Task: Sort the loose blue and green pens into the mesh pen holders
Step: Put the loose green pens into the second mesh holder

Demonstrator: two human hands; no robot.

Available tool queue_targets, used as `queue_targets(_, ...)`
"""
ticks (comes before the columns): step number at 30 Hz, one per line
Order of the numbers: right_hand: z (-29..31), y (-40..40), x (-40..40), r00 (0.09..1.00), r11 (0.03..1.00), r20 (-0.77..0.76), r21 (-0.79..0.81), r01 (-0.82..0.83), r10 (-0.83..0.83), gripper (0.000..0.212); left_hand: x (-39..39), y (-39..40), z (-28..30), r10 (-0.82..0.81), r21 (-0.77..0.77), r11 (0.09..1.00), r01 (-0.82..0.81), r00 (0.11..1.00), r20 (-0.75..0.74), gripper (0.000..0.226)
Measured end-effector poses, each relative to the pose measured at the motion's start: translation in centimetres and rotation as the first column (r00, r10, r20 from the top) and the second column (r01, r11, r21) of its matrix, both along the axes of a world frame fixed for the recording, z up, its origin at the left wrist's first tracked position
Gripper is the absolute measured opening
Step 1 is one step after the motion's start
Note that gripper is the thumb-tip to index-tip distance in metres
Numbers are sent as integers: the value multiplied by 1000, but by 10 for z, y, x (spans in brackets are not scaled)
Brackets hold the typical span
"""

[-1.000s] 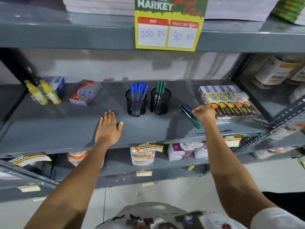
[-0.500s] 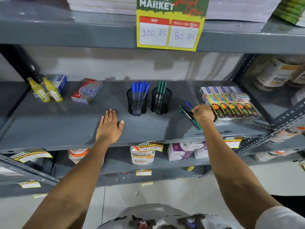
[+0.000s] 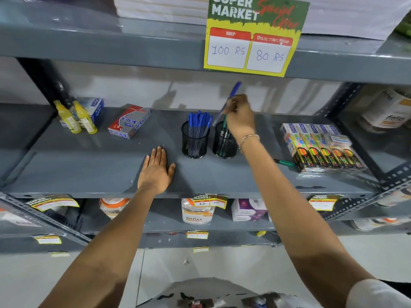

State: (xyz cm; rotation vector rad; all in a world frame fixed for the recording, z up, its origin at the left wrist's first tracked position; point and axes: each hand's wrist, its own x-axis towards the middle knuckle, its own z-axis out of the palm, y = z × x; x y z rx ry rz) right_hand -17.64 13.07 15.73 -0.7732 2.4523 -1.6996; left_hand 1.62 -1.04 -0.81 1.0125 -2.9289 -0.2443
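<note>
Pens stand sorted by colour in two black mesh holders side by side on the grey shelf (image 3: pixel 66 165): the left holder (image 3: pixel 195 142) is packed with blue pens (image 3: pixel 199 121), and the right holder (image 3: pixel 224 143) has green pens (image 3: pixel 224 132) in it. The right hand (image 3: pixel 240 116) is raised over the right holder, fingers closed around a blue pen (image 3: pixel 232 94) held tilted, its upper end pointing up and to the right; the lower part is blurred. The left hand (image 3: pixel 155 172) lies open and flat, palm down, on the shelf just left of the holders. One green pen (image 3: pixel 284 162) lies loose on the shelf beside the stacked marker packs (image 3: pixel 322 145).
</note>
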Motion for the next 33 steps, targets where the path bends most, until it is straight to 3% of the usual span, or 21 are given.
queue_targets(4,-28,-29,25,1000,987,6,156,-30,29,13,1,-1,-1,-4,-3,1000,4,1000,-4,71)
queue_targets(10,-50,-38,32,999,924,-23,382,-31,42,26,1,0,0,-2,2,1000,2,1000,-14,69)
queue_targets(19,-26,-2,4,986,951,-95,268,156,-135,20,0,0,1,-6,13,1000,6,1000,-3,69)
queue_targets(23,-36,56,-21,963,899,-94,346,269,-252,25,0,2,1,-3,25,1000,3,1000,-5,68)
queue_targets(27,-58,113,-35,958,778,6,585,230,-287,25,1,1,3,-1,26,1000,1,1000,9,69)
queue_targets(33,-77,160,-30,926,664,59,714,222,-373,35,0,3,2,-4,32,999,4,1000,4,69)
